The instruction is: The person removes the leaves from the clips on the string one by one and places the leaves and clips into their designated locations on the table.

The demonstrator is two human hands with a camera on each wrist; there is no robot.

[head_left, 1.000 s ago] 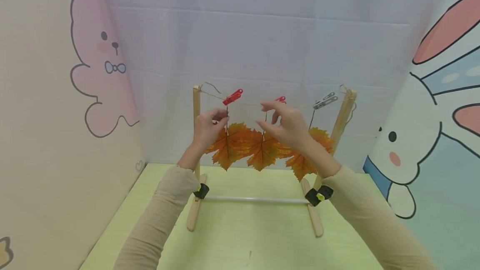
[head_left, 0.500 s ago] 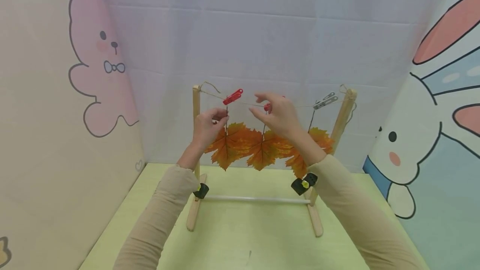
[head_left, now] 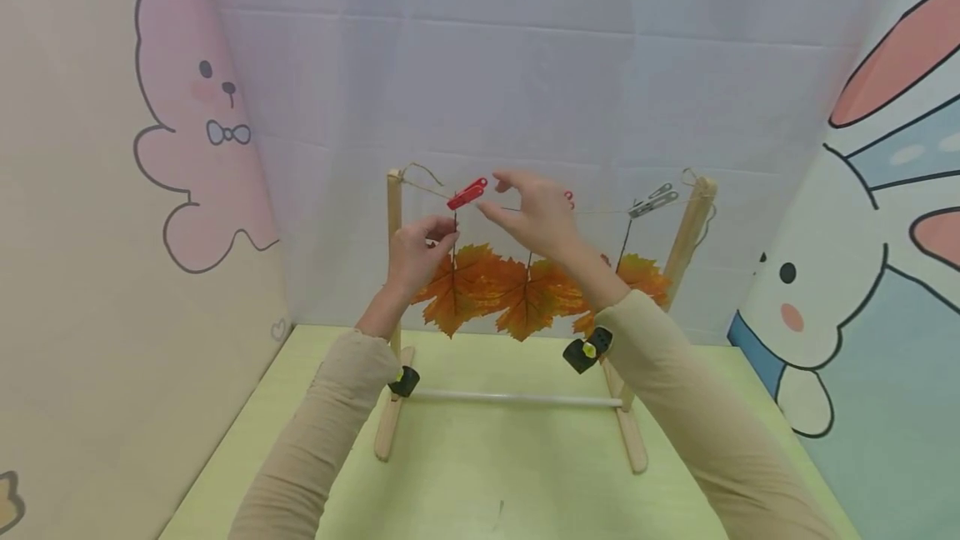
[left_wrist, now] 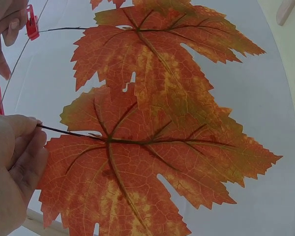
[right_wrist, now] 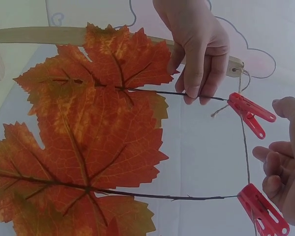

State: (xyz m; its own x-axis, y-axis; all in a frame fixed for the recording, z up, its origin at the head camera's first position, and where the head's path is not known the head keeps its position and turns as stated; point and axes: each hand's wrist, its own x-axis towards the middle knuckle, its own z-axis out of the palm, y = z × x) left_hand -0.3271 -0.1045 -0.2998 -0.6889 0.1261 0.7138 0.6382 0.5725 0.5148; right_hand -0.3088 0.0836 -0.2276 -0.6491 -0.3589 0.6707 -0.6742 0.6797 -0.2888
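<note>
The left hand (head_left: 417, 257) is raised at the far left, thumb and fingertips closed in a pinch on the thin dark stem (left_wrist: 69, 132) of the left orange-red, jagged-edged maple-shaped leaf (head_left: 450, 298). That leaf hangs by its stem from a red plastic clothespin (head_left: 467, 194) on thin tan twine (right_wrist: 245, 142). The right hand (head_left: 536, 211) is held higher, reaching leftward with thumb and index finger spread apart; it has hold of nothing, and its fingertips are just beside the free end of this clothespin.

A 2nd red plastic clothespin (right_wrist: 263, 211) is mostly hidden behind the right hand in the head view. A grey clothespin (head_left: 652, 201) lies farther right, between the right hand and the right wooden post (head_left: 692, 219). The left wooden post (head_left: 393, 211) stands just beside the left hand. The 3 leaves overlap at their side edges; the lower tips hang apart from the white rod (head_left: 510, 397), and the right forearm crosses before the rightmost leaf.
</note>
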